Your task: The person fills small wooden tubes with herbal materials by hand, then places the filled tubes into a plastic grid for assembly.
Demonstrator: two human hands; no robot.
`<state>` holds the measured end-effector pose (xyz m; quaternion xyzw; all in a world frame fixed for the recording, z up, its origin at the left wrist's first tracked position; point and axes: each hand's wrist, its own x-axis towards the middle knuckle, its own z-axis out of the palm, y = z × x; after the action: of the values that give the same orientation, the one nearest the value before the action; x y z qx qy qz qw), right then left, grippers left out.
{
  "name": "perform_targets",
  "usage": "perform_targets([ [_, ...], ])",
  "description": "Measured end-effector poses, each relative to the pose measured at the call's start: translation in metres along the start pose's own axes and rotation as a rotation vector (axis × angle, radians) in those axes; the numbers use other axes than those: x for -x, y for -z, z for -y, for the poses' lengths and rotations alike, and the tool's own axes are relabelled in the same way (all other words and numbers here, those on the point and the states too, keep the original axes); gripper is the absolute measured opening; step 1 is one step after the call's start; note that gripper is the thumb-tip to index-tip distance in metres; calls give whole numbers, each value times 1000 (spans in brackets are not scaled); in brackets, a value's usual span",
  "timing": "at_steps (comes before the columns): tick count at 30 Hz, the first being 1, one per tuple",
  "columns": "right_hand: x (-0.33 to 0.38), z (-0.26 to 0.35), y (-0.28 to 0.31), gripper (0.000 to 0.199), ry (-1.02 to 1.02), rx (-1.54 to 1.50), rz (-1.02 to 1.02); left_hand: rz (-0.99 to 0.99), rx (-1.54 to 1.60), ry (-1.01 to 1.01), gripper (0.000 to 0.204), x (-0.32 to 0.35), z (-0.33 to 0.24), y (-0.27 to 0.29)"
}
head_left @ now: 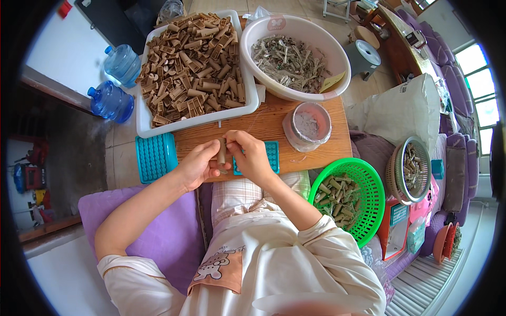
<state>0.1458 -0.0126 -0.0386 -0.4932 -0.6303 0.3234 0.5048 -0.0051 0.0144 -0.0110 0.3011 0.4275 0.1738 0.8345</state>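
Over the table's near edge, my left hand (pixel 201 164) grips a small brown plastic tube (pixel 222 152), held upright between thumb and fingers. My right hand (pixel 250 157) is closed in a pinch at the tube's upper end, its fingertips touching it; any smaller part between them is too small to make out. A teal tray with small cups (pixel 273 156) lies partly hidden beneath my right hand. Further off, a white tub (pixel 250 100) is heaped with loose brown half-shells and tubes. Beside it, a pale pink basin (pixel 295 94) holds clear plastic strips with small shiny parts.
A second teal tray (pixel 157 158) sits left on the wooden table (pixel 263 117). A small container (pixel 308 126) with whitish contents stands right. The green basket (pixel 373 210) holds brown tubes beside my right arm; a grey basket (pixel 416 184) stands beyond. Blue water bottles (pixel 112 102) stand left.
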Motion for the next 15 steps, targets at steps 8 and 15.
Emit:
perform_targets([
  [8,23,-7,-2,15,-92,-258,-46,-103,-247,-24,27,3,-5,-10],
  [15,38,-14,-2,20,-262,-415,64,83,-177,-348,31,0,6,-23],
])
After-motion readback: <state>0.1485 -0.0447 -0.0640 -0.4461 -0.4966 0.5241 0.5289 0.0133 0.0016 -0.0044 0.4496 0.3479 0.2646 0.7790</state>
